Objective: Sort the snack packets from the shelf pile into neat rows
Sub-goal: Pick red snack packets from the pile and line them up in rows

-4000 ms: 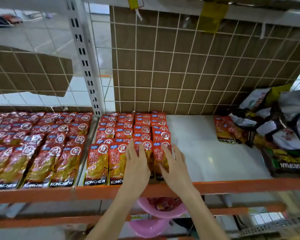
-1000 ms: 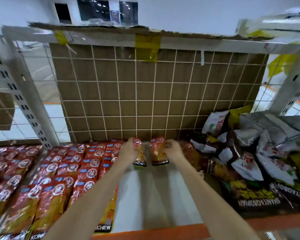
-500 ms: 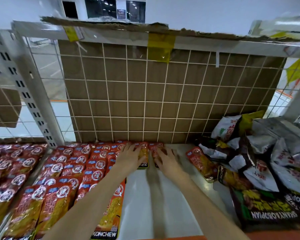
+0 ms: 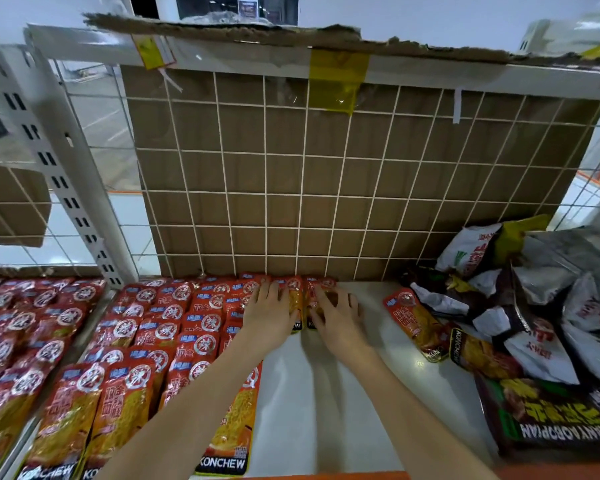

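At the back of the shelf [image 4: 326,393], against the mesh panel [image 4: 326,188], two red packets [image 4: 297,299] are lying side by side, beginning new rows to the right of the finished rows [image 4: 174,327]. Both hands are pressing on them. The left hand [image 4: 267,315] is lying flat, fingers straight and slightly spread, covering the left packet. The right hand [image 4: 338,315] is resting on the right packet with fingers fanned wide and only lightly bent; neither hand is pinching or lifting anything.

The step in hand is judged to be seating and squaring this pair. To do it well, the palms should be pushing the packets back until their top edges are meeting the panel, while sliding them left so that they are touching the neighbouring row without overlapping it. The bottom edges should be lining up with each other, since later packets will be shingling over them.

Just right of the hands, bare white shelf is showing. Further right, a loose red packet [image 4: 418,325] is lying aslant, and beyond it the pile [image 4: 527,306] of mixed grey, white and dark bags is waiting, well apart from the rows. On the far left, the adjoining bay [image 4: 25,341] is holding more red packets in rows.
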Demonstrator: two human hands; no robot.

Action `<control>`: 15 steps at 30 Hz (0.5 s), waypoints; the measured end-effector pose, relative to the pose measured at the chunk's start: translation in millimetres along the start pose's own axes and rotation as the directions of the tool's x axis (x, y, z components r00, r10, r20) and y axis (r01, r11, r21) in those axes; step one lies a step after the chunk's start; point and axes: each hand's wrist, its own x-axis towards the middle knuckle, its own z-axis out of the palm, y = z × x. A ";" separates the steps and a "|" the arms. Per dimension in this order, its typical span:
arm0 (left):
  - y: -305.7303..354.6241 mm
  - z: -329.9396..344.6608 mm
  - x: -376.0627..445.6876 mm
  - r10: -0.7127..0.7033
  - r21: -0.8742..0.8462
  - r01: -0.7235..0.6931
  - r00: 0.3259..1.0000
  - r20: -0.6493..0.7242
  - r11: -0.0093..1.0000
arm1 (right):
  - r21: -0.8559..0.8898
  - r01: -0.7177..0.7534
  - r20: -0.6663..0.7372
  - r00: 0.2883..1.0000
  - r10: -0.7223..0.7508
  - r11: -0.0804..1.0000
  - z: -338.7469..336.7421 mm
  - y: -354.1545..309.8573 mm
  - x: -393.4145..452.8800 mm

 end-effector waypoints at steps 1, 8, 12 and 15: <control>-0.3 -0.5 -5.0 0.010 -0.003 -0.010 1.000 0.004 1.000 | 0.010 0.002 0.000 1.000 -0.002 1.000 -0.3 0.3 -0.2; -16.4 0.3 -29.2 0.042 -0.023 -0.040 0.997 0.060 0.999 | -0.001 0.011 -0.020 1.000 -0.011 1.000 1.8 1.2 -0.9; -13.4 -1.1 -26.2 0.083 -0.076 -0.079 0.995 0.051 0.994 | 0.001 0.014 -0.016 1.000 -0.013 1.000 1.0 1.1 -1.3; -11.8 -4.4 -17.6 0.205 -0.119 -0.191 0.970 0.129 0.974 | 0.003 0.016 -0.017 1.000 -0.016 1.000 0.0 0.4 -3.0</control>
